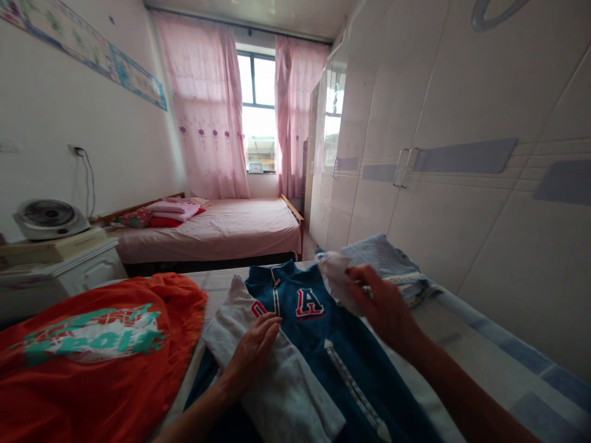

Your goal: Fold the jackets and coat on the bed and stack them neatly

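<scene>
A dark teal zip jacket (310,329) with a letter A patch and pale grey sleeves lies front up on the bed. One grey sleeve (290,375) is folded diagonally across its front. My left hand (253,344) rests flat on that sleeve near the zip, fingers stretched out. At the jacket's far right shoulder, my right hand (383,304) pinches the other sleeve (339,274), which is raised and bunched. That sleeve is somewhat blurred. To the left of the jacket an orange garment (180,320) with a green and white print is spread out.
A folded grey-blue cloth (381,255) lies beyond my right hand. White wardrobe doors (443,203) run along the right. Another bed with a pink sheet (231,224) stands under the window. On the left a fan (50,216) sits on a cabinet (92,271).
</scene>
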Demonstrator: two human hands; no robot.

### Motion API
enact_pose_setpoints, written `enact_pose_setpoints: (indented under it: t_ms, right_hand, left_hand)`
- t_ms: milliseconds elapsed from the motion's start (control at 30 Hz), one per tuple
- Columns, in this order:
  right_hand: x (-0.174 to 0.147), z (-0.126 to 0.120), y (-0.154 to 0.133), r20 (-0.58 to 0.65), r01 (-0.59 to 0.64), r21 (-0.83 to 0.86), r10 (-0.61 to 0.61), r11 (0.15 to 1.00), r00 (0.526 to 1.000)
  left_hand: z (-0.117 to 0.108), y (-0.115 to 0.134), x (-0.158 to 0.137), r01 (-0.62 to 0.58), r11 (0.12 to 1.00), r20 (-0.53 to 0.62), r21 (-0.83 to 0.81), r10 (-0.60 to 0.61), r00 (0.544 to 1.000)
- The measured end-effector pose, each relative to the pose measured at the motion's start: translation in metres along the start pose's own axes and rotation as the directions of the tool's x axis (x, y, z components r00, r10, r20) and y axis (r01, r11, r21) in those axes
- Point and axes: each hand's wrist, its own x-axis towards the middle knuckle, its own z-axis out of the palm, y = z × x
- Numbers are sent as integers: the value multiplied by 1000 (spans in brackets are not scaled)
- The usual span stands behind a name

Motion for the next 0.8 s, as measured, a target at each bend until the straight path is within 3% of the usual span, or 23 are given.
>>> enact_pose_setpoints:
  t_ms: [33, 100, 133, 200, 333, 400, 500, 633, 733, 800]
  right_hand:
    - [-10, 7, -15, 172, 85, 52, -92, 995, 981]
    - [-32, 20, -32, 435, 156, 161, -212, 974, 875]
    - [-43, 27, -32, 507, 145, 192, -225, 971, 832]
    - [-58, 38, -20, 554, 68, 192, -165, 979, 816]
    - [-58, 53, 30, 390, -39, -19, 43, 999, 920]
    - [-47, 59, 53, 289, -43, -170, 91, 985, 953]
    - [-28, 71, 75, 269, -6, -342, 104, 940, 958]
    - [-7, 88, 97, 288, -23, -426, 159, 904, 944]
    - [1, 92, 118, 246, -115, -421, 235, 900, 940]
    - [2, 89, 134, 225, -165, -406, 274, 899, 935]
  left_hand:
    - [-2, 2, -2, 86, 985, 6, -149, -86, 996]
    - [-7, 6, -8, 279, 884, 77, -376, -271, 960]
    - [-10, 7, -12, 355, 825, 121, -440, -338, 933]
    - [-15, 6, -19, 433, 745, 175, -508, -403, 898]
    - [-21, 2, -27, 378, 809, 104, -449, -373, 922]
    - [-19, 5, -26, 398, 811, 74, -428, -408, 910]
    - [-10, 19, -22, 489, 715, 126, -500, -499, 858]
    - [7, 35, -19, 513, 560, 268, -650, -463, 845]
    - [14, 31, -24, 537, 571, 294, -621, -465, 835]
    - [13, 23, -30, 548, 625, 319, -556, -448, 835]
